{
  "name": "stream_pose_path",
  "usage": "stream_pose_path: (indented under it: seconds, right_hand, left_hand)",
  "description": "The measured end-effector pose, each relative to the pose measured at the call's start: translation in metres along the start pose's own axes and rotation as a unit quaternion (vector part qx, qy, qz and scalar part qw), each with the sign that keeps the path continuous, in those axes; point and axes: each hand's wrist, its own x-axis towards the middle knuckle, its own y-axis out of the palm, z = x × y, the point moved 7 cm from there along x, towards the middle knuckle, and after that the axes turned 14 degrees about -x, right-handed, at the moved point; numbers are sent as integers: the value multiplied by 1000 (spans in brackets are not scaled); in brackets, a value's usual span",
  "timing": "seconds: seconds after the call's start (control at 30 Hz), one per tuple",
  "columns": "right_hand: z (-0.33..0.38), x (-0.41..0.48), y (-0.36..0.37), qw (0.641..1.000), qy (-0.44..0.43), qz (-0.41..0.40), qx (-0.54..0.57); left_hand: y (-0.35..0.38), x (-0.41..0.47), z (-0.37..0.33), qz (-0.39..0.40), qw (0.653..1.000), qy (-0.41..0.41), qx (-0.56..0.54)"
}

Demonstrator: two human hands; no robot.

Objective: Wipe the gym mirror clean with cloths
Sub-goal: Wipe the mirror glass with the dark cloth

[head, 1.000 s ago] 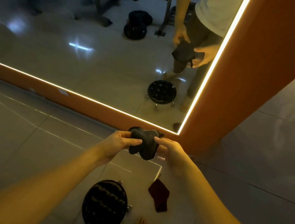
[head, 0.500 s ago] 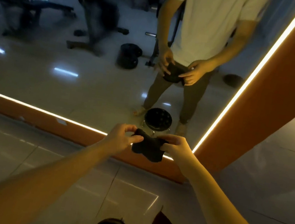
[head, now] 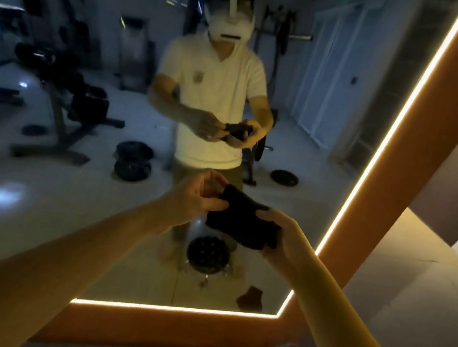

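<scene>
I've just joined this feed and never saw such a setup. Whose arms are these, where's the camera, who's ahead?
No machine here: a person works bare-handed, filmed by one camera worn on the head. The left hand and right hand both hold a dark crumpled cloth. Ahead stands the large light-edged gym mirror in its orange frame; the figure is that person's own reflection. Reflected on the floor: a round black stool and a dark red cloth.
</scene>
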Motion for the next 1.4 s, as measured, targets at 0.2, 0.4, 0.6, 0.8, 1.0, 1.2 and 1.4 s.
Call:
stream_pose_path:
  seconds: [0.2, 0.4, 0.6, 0.8, 1.0, 1.2, 1.4]
  right_hand:
    - [76, 18, 37, 997, -55, 16, 51]
    - [174, 39, 32, 989, -143, 21, -4]
    - [278, 50, 34, 966, -247, -14, -69]
    - [373, 30, 40, 928, -330, -135, -107]
    - [481, -5, 107, 536, -631, -440, -348]
    - [473, 128, 179, 469, -471, -519, -538]
    - [394, 190, 306, 283, -531, -322, -731]
  left_hand:
    - [-9, 29, -99, -12, 993, 75, 86]
    - [11, 68, -191, -65, 979, 158, 112]
    - [17, 97, -276, -170, 946, 225, 160]
    - [-16, 76, -341, -246, 838, 348, 342]
    - [-111, 49, -368, -299, 744, 393, 450]
    - [-179, 31, -373, -313, 732, 411, 444]
    - [-224, 36, -381, -383, 692, 440, 424]
